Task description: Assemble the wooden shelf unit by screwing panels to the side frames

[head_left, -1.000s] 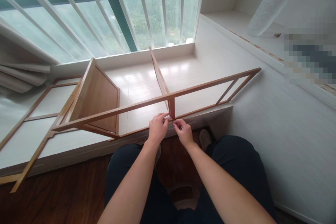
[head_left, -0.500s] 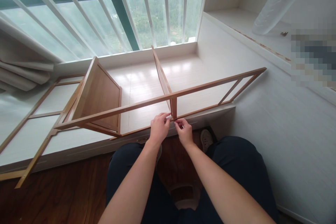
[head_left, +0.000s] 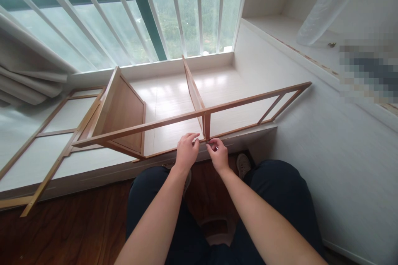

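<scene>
A wooden frame [head_left: 161,122] stands on edge on the white window ledge, with a short crosspiece [head_left: 206,126] near its middle. A thin wooden panel [head_left: 193,87] runs back from that crosspiece towards the window. My left hand [head_left: 187,151] is just left of the crosspiece's lower end, its index finger and thumb apart with nothing visible between them. On the other side, my right hand [head_left: 219,155] pinches at the lower joint. Whatever small thing its fingertips hold is mostly hidden. A wider wooden panel [head_left: 126,112] joins the frame at the left.
Another wooden frame [head_left: 56,133] lies on the ledge [head_left: 102,158] at left, its end sticking out over the brown floor [head_left: 74,223]. A clear plastic bottle [head_left: 323,14] stands on the shelf at upper right. A curtain [head_left: 27,66] hangs at left; a white wall [head_left: 336,165] closes the right.
My left hand has drawn slightly left from the joint, its finger and thumb parting. My right hand keeps its pinch at the joint. The view has shifted slightly.
</scene>
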A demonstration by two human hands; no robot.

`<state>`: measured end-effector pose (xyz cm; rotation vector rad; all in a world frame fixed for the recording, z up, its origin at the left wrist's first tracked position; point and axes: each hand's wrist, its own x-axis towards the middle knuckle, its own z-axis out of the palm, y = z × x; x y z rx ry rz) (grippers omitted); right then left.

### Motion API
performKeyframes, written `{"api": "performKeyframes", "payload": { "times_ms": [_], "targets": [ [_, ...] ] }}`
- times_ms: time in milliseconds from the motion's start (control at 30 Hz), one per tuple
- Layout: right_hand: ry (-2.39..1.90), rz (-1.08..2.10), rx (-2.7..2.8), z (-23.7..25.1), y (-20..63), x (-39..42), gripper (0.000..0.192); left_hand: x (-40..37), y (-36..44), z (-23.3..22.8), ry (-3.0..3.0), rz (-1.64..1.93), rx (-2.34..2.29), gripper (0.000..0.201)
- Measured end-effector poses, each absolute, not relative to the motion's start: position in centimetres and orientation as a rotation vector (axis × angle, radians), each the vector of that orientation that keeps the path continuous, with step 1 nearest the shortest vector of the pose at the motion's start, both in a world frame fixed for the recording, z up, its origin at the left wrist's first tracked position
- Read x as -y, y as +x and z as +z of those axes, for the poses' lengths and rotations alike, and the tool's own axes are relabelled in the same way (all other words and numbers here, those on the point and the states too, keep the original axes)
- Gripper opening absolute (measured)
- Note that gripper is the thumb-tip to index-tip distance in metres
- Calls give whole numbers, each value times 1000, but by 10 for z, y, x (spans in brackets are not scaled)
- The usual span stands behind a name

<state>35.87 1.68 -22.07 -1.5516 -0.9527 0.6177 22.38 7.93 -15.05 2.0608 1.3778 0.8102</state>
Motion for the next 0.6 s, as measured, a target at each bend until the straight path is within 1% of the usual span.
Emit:
{"api": "performKeyframes", "payload": {
  "times_ms": [133,200,300,367,500,600],
  "targets": [
    [-1555,614,954,-215,362,-7,19,-54,222,-141,1895,1025,-1290,23],
    [-1569,632,958,-211,365,0,20,-38,227,-140,1671,1036,-1241,20],
    [-1578,689,1008,-201,372,10,20,-14,238,-148,1201,888,-1177,13],
    [-1573,707,1072,-192,378,18,24,-1,247,-155,1000,762,-1140,12],
    [-1559,792,1159,-169,390,36,32,16,260,-167,912,590,-1060,17],
    [-1509,929,1225,-153,399,47,28,25,267,-169,871,491,-974,20]
  ]
}}
